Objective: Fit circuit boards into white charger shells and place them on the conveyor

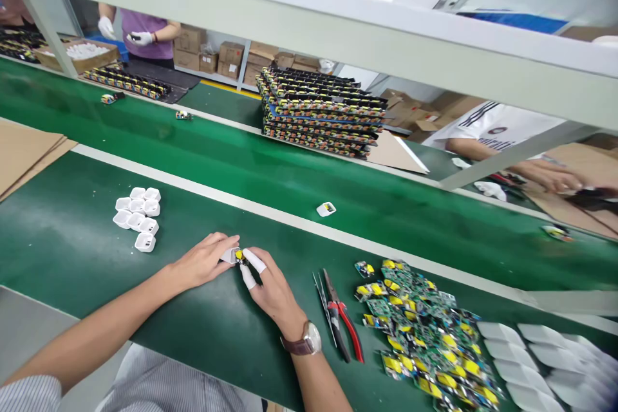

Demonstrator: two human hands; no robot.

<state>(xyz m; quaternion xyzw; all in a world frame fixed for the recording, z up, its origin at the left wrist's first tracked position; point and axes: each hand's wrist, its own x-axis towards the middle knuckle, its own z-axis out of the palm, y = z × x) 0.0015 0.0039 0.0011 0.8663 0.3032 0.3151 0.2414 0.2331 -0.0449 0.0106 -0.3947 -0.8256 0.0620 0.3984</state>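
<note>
Right fingers on board, apparently in casing

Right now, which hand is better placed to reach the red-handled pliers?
Probably the right hand: the pliers lie on its side; the left hand is farther away, holding the white casing.

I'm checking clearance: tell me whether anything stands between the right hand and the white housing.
Only the yellow-topped circuit board, at the right hand's fingertips, by the white housing in the left hand; no other obstacle shows.
</note>
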